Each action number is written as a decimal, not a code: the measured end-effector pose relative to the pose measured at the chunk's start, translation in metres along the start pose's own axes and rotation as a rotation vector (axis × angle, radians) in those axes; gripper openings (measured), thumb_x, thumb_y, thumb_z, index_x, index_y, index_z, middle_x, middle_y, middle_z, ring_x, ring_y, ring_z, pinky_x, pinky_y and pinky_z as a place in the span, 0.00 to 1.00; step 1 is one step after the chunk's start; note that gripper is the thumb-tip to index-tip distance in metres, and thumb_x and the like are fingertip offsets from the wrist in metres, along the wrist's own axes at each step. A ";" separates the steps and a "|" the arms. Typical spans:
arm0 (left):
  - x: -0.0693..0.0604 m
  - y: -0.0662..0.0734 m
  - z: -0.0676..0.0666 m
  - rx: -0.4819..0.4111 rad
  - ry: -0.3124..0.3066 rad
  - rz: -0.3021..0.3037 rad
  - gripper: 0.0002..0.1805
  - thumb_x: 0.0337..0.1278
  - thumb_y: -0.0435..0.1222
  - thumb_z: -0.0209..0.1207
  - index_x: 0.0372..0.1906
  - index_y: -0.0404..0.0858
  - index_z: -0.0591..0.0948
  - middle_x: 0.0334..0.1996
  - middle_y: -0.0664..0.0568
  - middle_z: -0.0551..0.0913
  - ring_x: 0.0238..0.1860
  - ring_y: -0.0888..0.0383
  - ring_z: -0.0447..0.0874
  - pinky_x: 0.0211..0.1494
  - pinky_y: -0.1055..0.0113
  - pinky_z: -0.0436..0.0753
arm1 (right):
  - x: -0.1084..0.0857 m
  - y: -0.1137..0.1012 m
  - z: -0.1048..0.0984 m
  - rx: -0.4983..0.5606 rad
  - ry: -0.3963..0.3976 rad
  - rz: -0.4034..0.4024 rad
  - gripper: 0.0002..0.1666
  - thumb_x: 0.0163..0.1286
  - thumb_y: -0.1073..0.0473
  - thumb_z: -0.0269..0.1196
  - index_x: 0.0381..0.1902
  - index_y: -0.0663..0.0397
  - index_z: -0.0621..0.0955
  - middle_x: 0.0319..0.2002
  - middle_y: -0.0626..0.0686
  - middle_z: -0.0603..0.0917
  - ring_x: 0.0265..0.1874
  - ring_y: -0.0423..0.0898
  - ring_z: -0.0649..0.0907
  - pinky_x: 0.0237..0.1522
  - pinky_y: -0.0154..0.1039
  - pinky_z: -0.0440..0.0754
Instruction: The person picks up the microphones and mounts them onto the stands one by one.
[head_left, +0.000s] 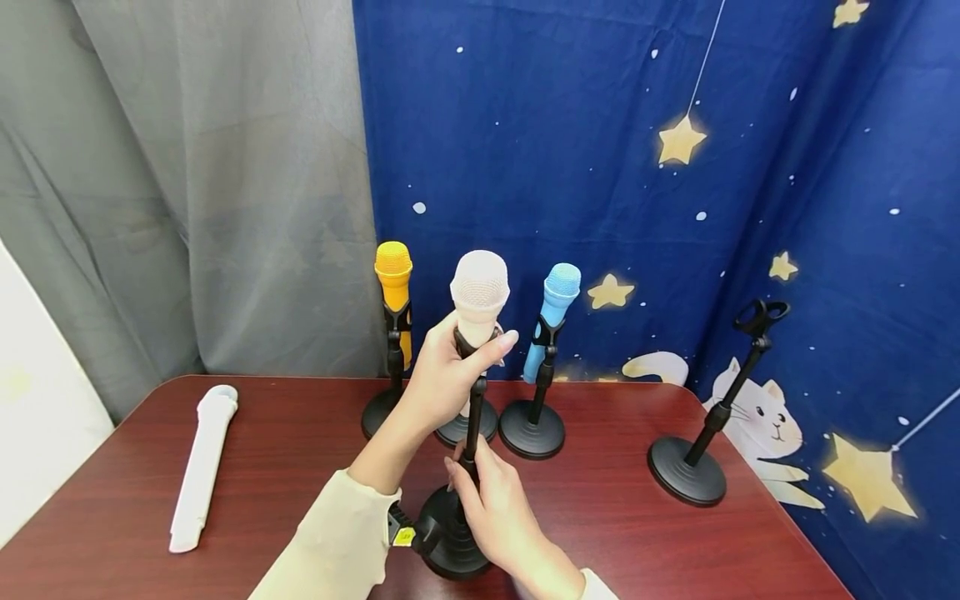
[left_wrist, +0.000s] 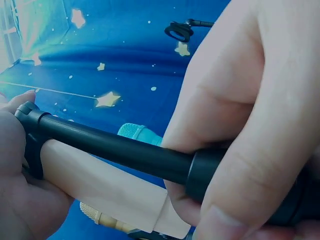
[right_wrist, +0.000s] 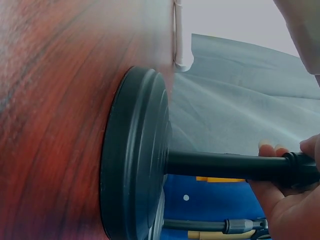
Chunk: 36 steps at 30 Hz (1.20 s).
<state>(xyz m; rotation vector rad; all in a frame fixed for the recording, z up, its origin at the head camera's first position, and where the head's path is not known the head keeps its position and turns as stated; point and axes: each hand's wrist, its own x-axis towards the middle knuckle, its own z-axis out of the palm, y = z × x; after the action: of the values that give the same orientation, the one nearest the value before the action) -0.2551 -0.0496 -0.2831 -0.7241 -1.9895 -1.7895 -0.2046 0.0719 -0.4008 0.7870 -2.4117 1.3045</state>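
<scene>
A white microphone (head_left: 480,287) sits in the clip of a black desk stand (head_left: 453,542). My left hand (head_left: 435,375) holds the microphone and clip at the top, its thumb across the front. Lower down, my right hand (head_left: 498,508) grips the stand's pole around its collar. In the left wrist view, the microphone's smooth body (left_wrist: 105,180) slants beside the black pole (left_wrist: 115,145). The right wrist view has the round base (right_wrist: 135,155) resting on the tabletop, with right-hand fingers (right_wrist: 270,150) around the pole.
Behind stand a yellow microphone (head_left: 394,275) and a blue microphone (head_left: 555,300) on stands; another stand base (head_left: 480,425) between them is partly hidden. A stand with a bare clip (head_left: 686,471) is at right. A white microphone (head_left: 201,471) lies at left. Curtains (head_left: 525,125) hang behind the table.
</scene>
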 end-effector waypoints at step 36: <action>-0.048 0.006 -0.043 0.255 0.006 -0.139 0.12 0.72 0.46 0.59 0.44 0.42 0.84 0.35 0.49 0.87 0.40 0.53 0.87 0.46 0.68 0.83 | 0.007 0.017 -0.042 -0.240 -0.503 0.087 0.36 0.56 0.30 0.71 0.57 0.39 0.81 0.50 0.40 0.86 0.50 0.39 0.85 0.49 0.39 0.83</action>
<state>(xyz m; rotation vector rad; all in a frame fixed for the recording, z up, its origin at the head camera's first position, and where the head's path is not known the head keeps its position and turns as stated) -0.2166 -0.0984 -0.3010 -0.5103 -2.2586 -1.5654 -0.2210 0.1120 -0.3859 1.0479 -2.9485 0.8934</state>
